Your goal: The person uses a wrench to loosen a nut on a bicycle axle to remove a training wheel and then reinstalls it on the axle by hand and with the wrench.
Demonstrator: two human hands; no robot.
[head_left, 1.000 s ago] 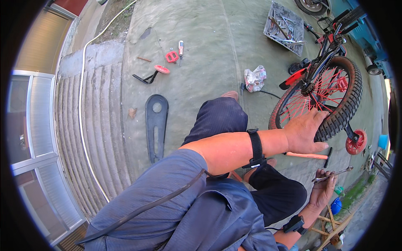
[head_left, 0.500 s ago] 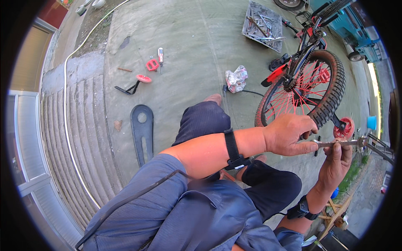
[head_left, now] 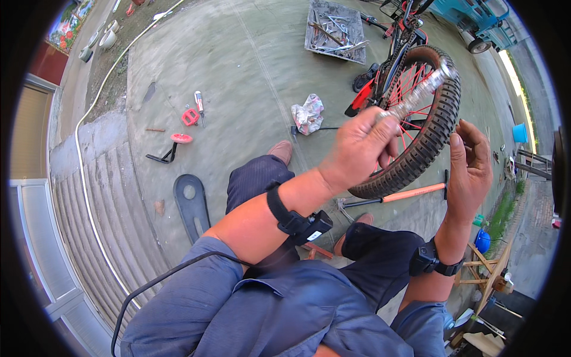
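Observation:
My left hand (head_left: pixel 363 143) is closed around one end of a metal wrench (head_left: pixel 419 92), which points up and to the right across the bicycle's wheel and is smeared by motion. Just right of the knobby black tyre (head_left: pixel 429 146), my right hand (head_left: pixel 470 169) is raised with thumb and fingers apart, and nothing shows in it. Red spokes fill the wheel behind my left hand. The bicycle's dark frame (head_left: pixel 397 62) reaches away toward the top. The small red side wheel seen earlier cannot be made out.
A grey tray (head_left: pixel 336 35) of tools lies beyond the bicycle. A hammer (head_left: pixel 410 193) with an orange handle rests below the tyre. On the left are a screwdriver (head_left: pixel 199 107), a red pedal (head_left: pixel 190 117), a small wheel on a bracket (head_left: pixel 180 138) and a dark slotted cover (head_left: pixel 191 202).
My left hand has drawn the wrench away from my right hand and swung it up and left. The fingers of my right hand have come off it. The whole view has shifted.

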